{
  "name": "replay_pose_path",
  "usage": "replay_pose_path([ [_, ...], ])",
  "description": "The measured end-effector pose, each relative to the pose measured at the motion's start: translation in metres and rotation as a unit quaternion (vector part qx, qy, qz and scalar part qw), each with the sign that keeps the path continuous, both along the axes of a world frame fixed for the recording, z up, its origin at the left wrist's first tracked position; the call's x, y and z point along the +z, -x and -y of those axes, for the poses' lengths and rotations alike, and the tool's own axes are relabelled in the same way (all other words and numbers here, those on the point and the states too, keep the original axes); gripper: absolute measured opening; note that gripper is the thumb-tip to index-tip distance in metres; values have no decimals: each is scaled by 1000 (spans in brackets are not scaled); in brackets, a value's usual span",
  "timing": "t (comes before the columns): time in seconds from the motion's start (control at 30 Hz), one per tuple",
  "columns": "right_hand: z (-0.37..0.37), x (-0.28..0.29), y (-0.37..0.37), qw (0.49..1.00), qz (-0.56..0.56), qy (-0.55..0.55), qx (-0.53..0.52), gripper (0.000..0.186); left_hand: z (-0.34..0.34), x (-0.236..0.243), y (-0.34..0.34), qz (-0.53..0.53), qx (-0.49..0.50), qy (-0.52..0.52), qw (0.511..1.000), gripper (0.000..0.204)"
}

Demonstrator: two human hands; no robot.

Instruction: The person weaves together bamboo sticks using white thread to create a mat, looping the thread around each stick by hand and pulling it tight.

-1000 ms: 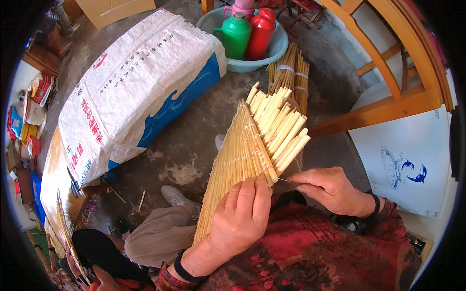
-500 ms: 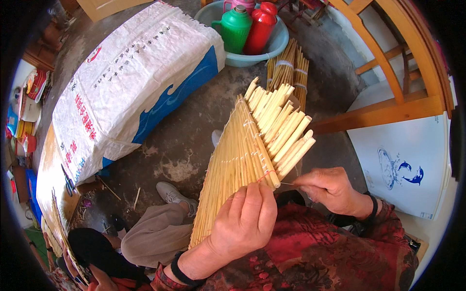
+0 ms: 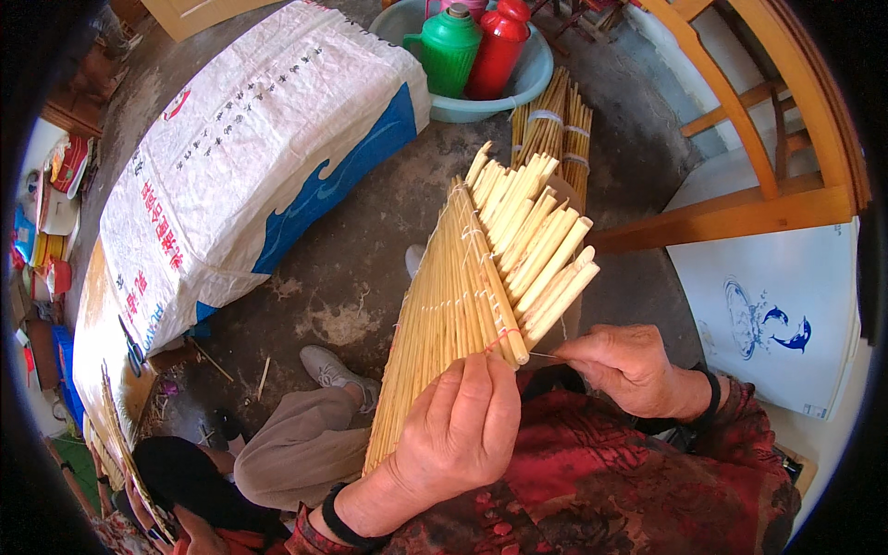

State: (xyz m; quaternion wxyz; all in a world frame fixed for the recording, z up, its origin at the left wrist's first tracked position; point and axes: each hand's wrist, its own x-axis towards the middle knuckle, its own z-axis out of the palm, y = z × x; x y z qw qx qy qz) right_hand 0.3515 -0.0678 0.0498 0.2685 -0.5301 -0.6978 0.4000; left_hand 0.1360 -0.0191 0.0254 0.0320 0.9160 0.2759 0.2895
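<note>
A mat of straight yellow plant stalks (image 3: 435, 314) slants across my lap, bound by rows of thread. Its cut ends (image 3: 541, 240) fan out in a thick bundle at the right edge. My left hand (image 3: 458, 421) is closed, its fingertips pinching the near corner of the mat by a red thread (image 3: 504, 335) tied round the outermost stalk; what lies under the fingertips is hidden. To the right of that corner, my right hand (image 3: 620, 365) is closed on a pale thin thread (image 3: 544, 355), which stretches taut toward the end of the outermost stalk.
A table draped with a white and blue woven sack (image 3: 268, 139) stands at left, scissors (image 3: 134, 347) on its near end. Behind are a blue basin (image 3: 453, 113) with thermos flasks and tied stalk bundles (image 3: 546, 120). Right: a wooden frame (image 3: 721, 222). Lower left: another person's leg (image 3: 301, 453).
My left hand has shifted slightly left and down along the mat's corner. My right hand still pinches the thread and has barely moved.
</note>
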Motion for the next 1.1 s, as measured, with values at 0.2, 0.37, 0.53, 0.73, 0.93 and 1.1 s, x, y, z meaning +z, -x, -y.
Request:
replay_pose_path([
  [0.2,-5,2,4,1000,-12,9,6,23,-1,0,0,-5,-1,-12,1000,18],
  [0.37,-9,2,3,1000,-4,16,9,23,-2,1,1,-1,-4,0,1000,17],
  [0.53,-11,1,8,1000,-11,11,2,22,-4,1,4,-6,4,-3,1000,17],
  [0.73,-14,2,12,999,-19,41,-10,22,-5,0,4,-5,4,-13,1000,18],
  [0.93,-18,8,20,996,-6,89,-25,18,3,2,1,-15,-7,30,999,31],
  [1.1,-15,6,11,997,5,75,-21,16,8,6,2,39,-28,162,986,46],
])
